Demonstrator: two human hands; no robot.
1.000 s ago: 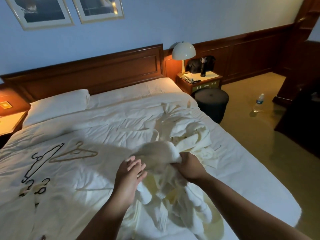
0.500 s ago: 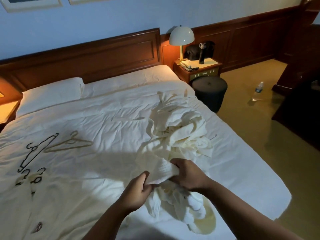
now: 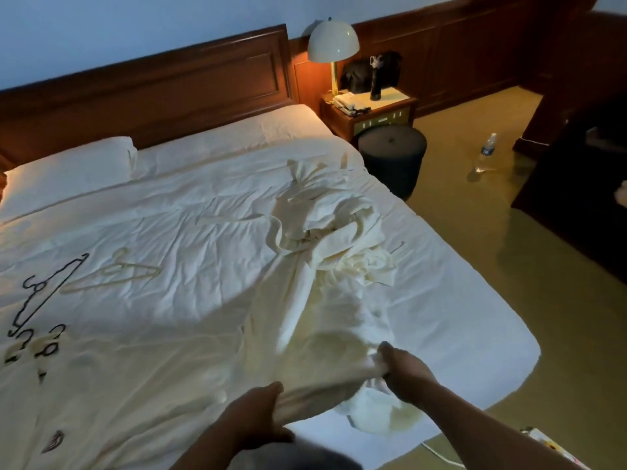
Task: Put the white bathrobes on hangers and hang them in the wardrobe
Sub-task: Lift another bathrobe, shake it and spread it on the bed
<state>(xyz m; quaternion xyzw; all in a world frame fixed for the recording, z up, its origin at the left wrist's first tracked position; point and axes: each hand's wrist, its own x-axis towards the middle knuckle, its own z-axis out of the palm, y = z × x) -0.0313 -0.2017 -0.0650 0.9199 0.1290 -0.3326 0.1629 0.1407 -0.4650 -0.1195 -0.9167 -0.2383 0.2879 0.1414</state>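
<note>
entry: white bathrobe [image 3: 322,320]. location: right half of the bed [image 3: 152,215], running from the near edge up to a crumpled heap of white cloth [image 3: 342,239]. whether that heap is more of the same robe or a second one cannot be told.

hands: left hand [image 3: 258,413] grips the robe's near end, fingers curled round a bunched fold. right hand [image 3: 403,371] grips the same cloth further right and a little further up the bed. the two are apart, with a short span of robe drawn between them and lifted slightly off the sheet. loose folds lie just below the right hand at the bed edge.

hangers: black hanger [image 3: 47,290] and cream hanger [image 3: 115,273] lie side by side on the left half of the bed, well apart from both hands. more hangers [image 3: 37,344] lie nearer on the left, dark hooks showing, count unclear.

progress, as judged: early. no robe is on a hanger and every hanger in view lies bare. no wardrobe can be made out for certain, though dark furniture [image 3: 576,184] stands at the right. the step in hand looks like drawing one robe out flat. left to do: find collar and shoulders, fetch a hanger, fit it, carry it to the wardrobe, repeat for any other robe.

also present: lamp [image 3: 333,40], nightstand [image 3: 369,111], round stool [image 3: 392,154], water bottle [image 3: 487,152] on the floor.
</note>
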